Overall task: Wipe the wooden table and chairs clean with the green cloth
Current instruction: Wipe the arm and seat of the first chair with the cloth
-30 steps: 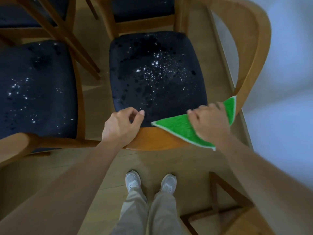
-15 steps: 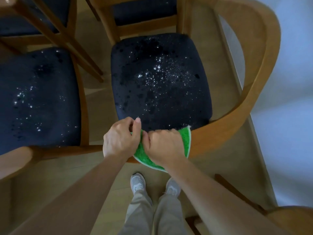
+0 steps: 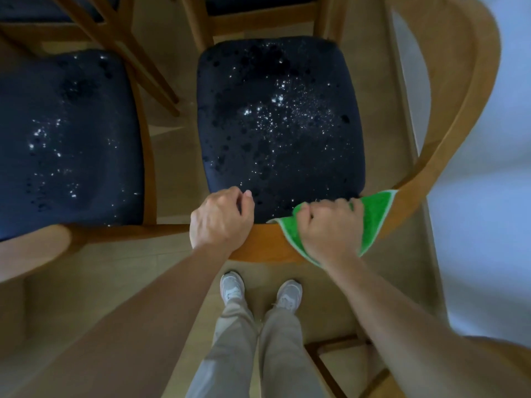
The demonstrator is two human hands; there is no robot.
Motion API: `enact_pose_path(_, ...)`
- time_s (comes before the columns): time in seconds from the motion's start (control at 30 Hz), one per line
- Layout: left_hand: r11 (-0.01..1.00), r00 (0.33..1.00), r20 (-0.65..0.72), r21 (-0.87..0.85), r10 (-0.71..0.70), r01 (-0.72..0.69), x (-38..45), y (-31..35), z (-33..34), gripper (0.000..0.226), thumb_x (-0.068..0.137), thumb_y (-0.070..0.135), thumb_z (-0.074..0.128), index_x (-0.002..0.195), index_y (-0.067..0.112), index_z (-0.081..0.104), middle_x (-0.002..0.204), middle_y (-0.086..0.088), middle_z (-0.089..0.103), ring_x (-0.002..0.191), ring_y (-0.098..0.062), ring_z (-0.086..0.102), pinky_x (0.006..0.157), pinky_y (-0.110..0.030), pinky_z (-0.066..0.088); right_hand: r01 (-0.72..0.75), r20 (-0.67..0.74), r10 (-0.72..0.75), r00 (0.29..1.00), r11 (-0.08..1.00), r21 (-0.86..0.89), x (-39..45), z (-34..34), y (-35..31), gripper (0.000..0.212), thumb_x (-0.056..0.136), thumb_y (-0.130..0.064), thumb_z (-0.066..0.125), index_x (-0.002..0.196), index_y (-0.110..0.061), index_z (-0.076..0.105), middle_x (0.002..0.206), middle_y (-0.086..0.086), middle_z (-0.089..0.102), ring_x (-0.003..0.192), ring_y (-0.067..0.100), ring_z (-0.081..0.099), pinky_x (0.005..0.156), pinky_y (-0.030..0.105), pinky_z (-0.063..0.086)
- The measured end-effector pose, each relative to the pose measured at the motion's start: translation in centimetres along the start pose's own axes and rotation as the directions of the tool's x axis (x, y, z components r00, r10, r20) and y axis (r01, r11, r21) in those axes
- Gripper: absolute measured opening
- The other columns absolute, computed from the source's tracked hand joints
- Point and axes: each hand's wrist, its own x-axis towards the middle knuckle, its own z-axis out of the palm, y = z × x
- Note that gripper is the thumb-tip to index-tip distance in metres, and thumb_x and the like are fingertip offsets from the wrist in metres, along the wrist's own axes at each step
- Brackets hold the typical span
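Green cloth (image 3: 373, 216) bunched under right hand (image 3: 330, 228) on chair backrest (image 3: 267, 242).

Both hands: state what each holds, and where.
Right hand grips the green cloth at its middle; left hand grips the chair's backrest rail.

One camera sits on the person's head. It looks steeply down, close over the chair (image 3: 459, 139) and shoes (image 3: 260, 291).

A light wood-look floor (image 3: 178, 271) runs beneath everything. 2 pale grey sneakers (image 3: 232, 286) stand on it side by side, below beige trouser legs (image 3: 230, 349). A pale wall (image 3: 482, 196) fills the right side.
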Motion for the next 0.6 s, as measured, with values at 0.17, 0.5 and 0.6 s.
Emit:
enact_pose_path(0.17,0.999,1.000,-0.013,0.051,-0.015,0.015,0.2,-0.2,0.4,0.039,0.093,0.047,0.033,0.063,0.024,0.044,0.058,0.011,0.044,0.053,-0.013,0.044,0.049,-0.027,0.024,0.066,-0.009,-0.066,0.998,0.993,0.097,-2.0,0.6,-6.9,0.046,0.097,-0.036,0.034,0.067,-0.019,0.065,0.066,-0.001,0.064,0.063,0.022,0.054,0.079,0.040,0.041)
enact_pose_path(0.5,1.000,1.000,-0.011,0.015,-0.011,0.011,0.1,-0.2,0.3,0.040,0.096,0.045,0.033,0.060,0.026,0.039,0.057,0.012,0.044,0.051,-0.004,0.041,0.047,-0.024,0.024,0.020,-0.068,-0.010,0.998,0.990,0.142,4.5,-2.2,10.0,0.043,0.091,-0.026,0.042,0.048,-0.022,0.038,0.042,-0.005,0.030,0.042,0.015,0.029,0.086,0.044,0.044)
enact_pose_path(0.6,1.000,1.000,-0.019,0.007,-0.005,0.005,0.1,-0.1,0.4,0.040,0.096,0.043,0.035,0.061,0.026,0.039,0.057,0.012,0.043,0.050,-0.005,0.041,0.046,-0.024,0.026,-0.087,-0.076,0.093,0.993,0.993,0.076,3.8,-1.6,8.4,0.046,0.093,-0.029,0.039,0.048,-0.018,0.043,0.043,-0.002,0.040,0.045,0.018,0.039,0.098,0.047,0.040)
